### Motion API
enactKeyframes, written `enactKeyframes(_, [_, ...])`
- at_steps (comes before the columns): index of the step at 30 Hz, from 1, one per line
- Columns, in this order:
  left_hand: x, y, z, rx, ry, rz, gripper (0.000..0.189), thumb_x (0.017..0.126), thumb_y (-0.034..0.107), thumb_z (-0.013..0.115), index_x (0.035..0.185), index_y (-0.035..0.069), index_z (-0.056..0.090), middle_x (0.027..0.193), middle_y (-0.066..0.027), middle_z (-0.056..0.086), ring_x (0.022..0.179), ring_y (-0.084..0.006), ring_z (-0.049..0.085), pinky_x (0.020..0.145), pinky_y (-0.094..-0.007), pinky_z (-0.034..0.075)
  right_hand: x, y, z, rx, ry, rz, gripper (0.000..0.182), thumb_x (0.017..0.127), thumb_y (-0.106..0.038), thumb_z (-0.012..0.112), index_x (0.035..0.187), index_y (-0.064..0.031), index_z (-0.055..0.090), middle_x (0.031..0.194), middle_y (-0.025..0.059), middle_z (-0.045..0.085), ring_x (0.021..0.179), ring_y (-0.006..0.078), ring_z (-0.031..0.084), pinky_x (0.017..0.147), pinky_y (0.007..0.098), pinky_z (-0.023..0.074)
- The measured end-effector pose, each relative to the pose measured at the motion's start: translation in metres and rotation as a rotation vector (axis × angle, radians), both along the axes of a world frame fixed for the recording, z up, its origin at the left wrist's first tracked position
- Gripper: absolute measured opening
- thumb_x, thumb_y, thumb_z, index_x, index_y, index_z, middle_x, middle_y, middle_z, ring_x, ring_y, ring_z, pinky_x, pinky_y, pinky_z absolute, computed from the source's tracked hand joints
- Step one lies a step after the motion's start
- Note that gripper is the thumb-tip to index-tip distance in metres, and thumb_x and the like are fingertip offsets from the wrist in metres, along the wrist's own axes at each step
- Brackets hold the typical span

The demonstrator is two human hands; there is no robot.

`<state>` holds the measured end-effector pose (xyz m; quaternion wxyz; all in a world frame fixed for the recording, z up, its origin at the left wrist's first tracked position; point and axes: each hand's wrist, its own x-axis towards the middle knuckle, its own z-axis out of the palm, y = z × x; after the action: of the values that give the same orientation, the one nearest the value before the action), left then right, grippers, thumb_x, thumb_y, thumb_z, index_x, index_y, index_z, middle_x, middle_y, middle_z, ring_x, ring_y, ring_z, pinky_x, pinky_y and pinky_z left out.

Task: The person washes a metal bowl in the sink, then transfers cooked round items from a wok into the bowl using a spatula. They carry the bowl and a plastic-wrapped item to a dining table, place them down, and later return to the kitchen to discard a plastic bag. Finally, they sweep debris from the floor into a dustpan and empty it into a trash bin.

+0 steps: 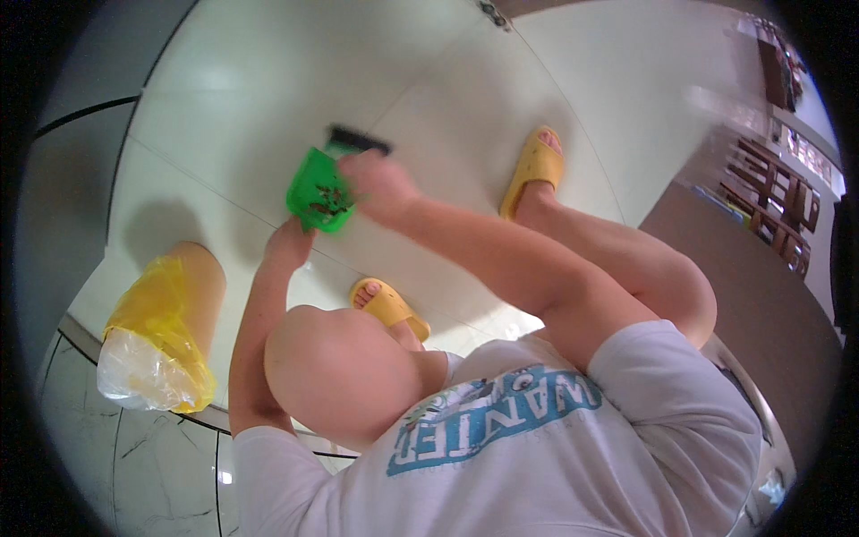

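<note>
My left hand (290,243) grips the near end of a small green plastic dustpan (305,184), held low over the tiled floor. Dark brown debris (327,201) lies in the pan. A small hand brush with dark bristles (359,139) is in my right hand (377,180), just beyond the pan's right side. Hand and brush are both blurred, and the fingers hide most of the brush's handle. Whether the bristles touch the floor I cannot tell.
A tan bin (205,275) lined with yellow and clear plastic bags stands at the left. Yellow slippers (530,168) are on my feet, either side of the pale tile floor (268,54). Grey cabinet fronts (74,181) border the left; wooden furniture (772,194) stands far right.
</note>
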<state>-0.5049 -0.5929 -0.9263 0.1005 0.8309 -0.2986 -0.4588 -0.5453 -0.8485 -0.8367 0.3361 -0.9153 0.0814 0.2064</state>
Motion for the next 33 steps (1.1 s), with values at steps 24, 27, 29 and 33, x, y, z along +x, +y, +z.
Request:
enactKeyframes(24, [0.030, -0.024, 0.049, 0.007, 0.288, 0.506, 0.033, 0.091, 0.031, 0.054, 0.108, 0.003, 0.052, 0.073, -0.0087, 0.056, 0.057, -0.0208, 0.053, 0.057, -0.0378, 0.045, -0.052, -0.133, 0.065, 0.102, 0.558, 0.474, 0.031, 0.082, -0.014, 0.059, 0.112, -0.0182, 0.066, 0.102, 0.0077, 0.067, 0.093, 0.0276, 0.062, 0.082, 0.0380, 0.0490])
enactKeyframes(27, [0.029, -0.032, 0.057, 0.008, 0.297, 0.548, 0.034, 0.091, 0.031, 0.054, 0.109, 0.003, 0.052, 0.074, -0.0096, 0.058, 0.059, -0.0217, 0.054, 0.059, -0.0381, 0.045, -0.142, -0.137, 0.038, 0.075, 0.819, 0.711, 0.030, 0.082, -0.013, 0.055, 0.108, -0.0202, 0.068, 0.098, 0.0082, 0.067, 0.092, 0.0272, 0.063, 0.080, 0.0393, 0.0490])
enactKeyframes(29, [0.025, -0.031, 0.060, -0.005, 0.296, 0.570, 0.034, 0.091, 0.031, 0.054, 0.110, 0.003, 0.051, 0.074, -0.0099, 0.058, 0.059, -0.0221, 0.054, 0.059, -0.0382, 0.045, -0.185, -0.138, 0.014, 0.114, 0.831, 0.818, 0.034, 0.081, -0.011, 0.053, 0.110, -0.0225, 0.067, 0.097, 0.0079, 0.067, 0.092, 0.0283, 0.063, 0.080, 0.0404, 0.0490])
enactKeyframes(33, [0.020, -0.021, 0.064, -0.032, 0.246, 0.524, 0.034, 0.091, 0.031, 0.054, 0.110, 0.002, 0.051, 0.072, -0.0091, 0.057, 0.058, -0.0212, 0.053, 0.058, -0.0378, 0.044, -0.155, -0.152, -0.021, 0.024, 0.702, 0.806, 0.034, 0.080, -0.010, 0.055, 0.110, -0.0222, 0.067, 0.101, 0.0079, 0.067, 0.096, 0.0297, 0.062, 0.081, 0.0416, 0.0488])
